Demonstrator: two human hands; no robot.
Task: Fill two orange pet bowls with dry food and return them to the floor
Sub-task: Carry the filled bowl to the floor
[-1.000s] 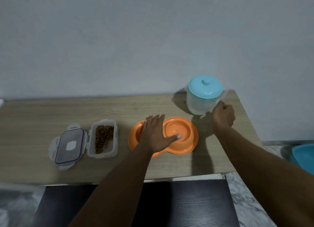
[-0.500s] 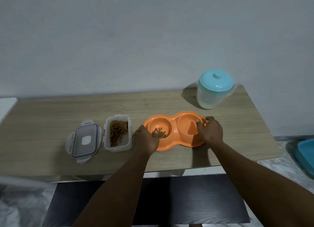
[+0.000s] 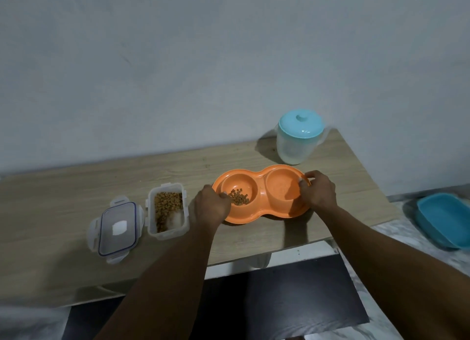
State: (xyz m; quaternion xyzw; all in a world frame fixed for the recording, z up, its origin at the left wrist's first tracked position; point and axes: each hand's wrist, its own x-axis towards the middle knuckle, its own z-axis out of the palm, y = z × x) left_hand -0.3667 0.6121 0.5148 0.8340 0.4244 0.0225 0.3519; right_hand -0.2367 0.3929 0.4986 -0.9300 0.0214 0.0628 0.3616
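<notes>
My left hand point(image 3: 211, 207) grips the left end of the orange double bowl point(image 3: 260, 205), fingers curled over its rim. My right hand point(image 3: 318, 189) grasps the right end the same way, fingertips hooked over the edge. The bowl is on the wooden worktop point(image 3: 63, 187), right of centre and towards my side of it.

It is one moulded piece with two round wells. The left well holds a small heap of brown kibble point(image 3: 239, 198) lying against its near left side. I cannot tell whether the right well point(image 3: 279, 187) holds anything.

Just left of my left hand stands one clear rectangular food box point(image 3: 168, 234), open on top. It is partly filled with the same kibble, heaped towards its far end and left side. Its one clip lid point(image 3: 117, 227) lies flat just beside it on the left.

Behind the bowl, near the wall, stands one translucent pitcher point(image 3: 292, 148) with a turquoise lid point(image 3: 301, 123) on it; its contents are not clear to me.

Off the right end of the worktop, on the floor, lies one blue tub point(image 3: 447, 220), partly cut off by the edge of the view.
</notes>
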